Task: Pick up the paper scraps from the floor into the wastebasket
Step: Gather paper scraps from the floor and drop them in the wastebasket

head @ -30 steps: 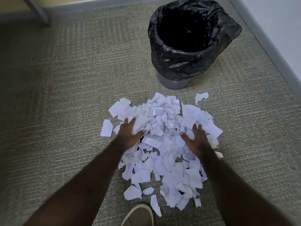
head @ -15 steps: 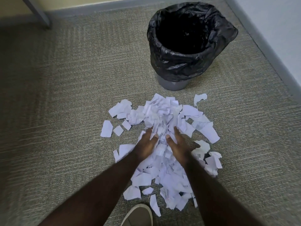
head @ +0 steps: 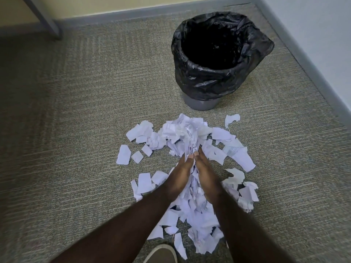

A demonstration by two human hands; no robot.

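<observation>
- Both hands, left hand (head: 179, 179) and right hand (head: 206, 180), press palm to palm, squeezing a bunch of paper scraps (head: 187, 137) between them, low over the carpet (head: 76, 130).
- Head view: nothing white shows inside the wastebasket (head: 218, 76), just beyond the pile; almost everything is left, I judge.

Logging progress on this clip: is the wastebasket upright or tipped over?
Upright. The wastebasket stands on its grey base on the carpet, with the black liner's mouth facing up.
</observation>
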